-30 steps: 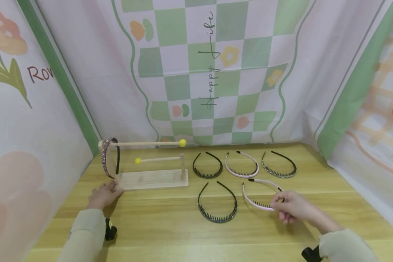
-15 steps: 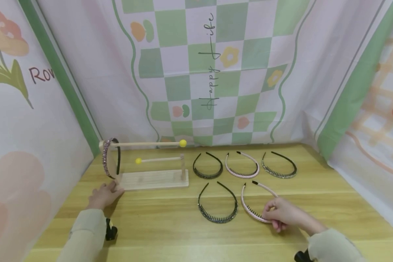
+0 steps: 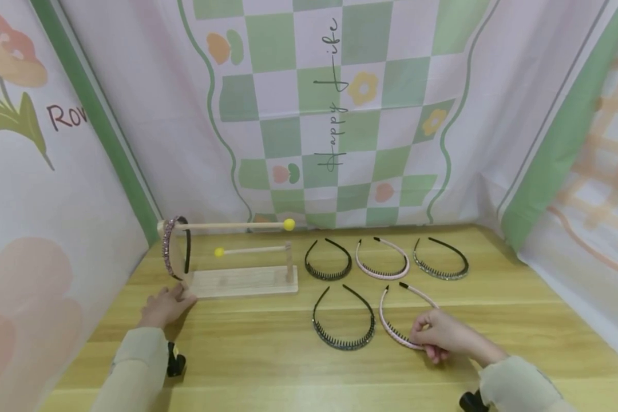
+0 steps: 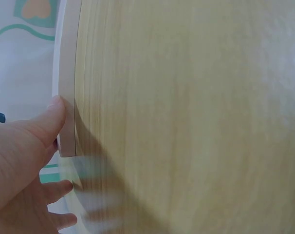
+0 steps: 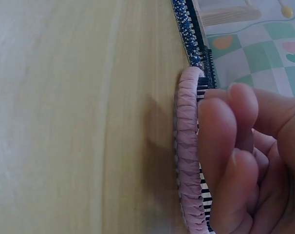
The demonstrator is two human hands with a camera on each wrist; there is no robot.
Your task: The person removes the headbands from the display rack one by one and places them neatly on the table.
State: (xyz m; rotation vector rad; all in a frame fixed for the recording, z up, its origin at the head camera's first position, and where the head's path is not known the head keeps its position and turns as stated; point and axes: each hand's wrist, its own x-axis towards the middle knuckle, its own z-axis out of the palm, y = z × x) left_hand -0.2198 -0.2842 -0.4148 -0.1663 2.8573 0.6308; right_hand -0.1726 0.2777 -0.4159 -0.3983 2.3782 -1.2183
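Pinching the curved back of a pink headband [image 3: 397, 326], the right hand [image 3: 440, 337] sits in the lower right of the head view, fingers curled over the band and hiding the stretch beneath them; the right wrist view confirms fingertips [image 5: 225, 126] clamped on the pink wrapped band with its black teeth. That band lies flat on the bench [image 3: 268, 366], its two tips pointing toward the back. The left hand [image 3: 162, 306], lower left of the frame, rests with relaxed fingers against the near left corner of the wooden stand [image 3: 242, 280]; the left wrist view shows the thumb [image 4: 52, 119] pressed to the base edge, the rest of the view blurred.

Just left of the held band lies a black headband [image 3: 342, 326], close but apart. Behind them sit three more in a row: black [image 3: 328, 260], pink [image 3: 382, 258], dark glittery [image 3: 440, 259]. On the stand's upper rod [image 3: 232, 226] hang two headbands [image 3: 175, 249], partly overlapping. Bare wood runs along the front edge and at far right; cloth walls close the other sides.
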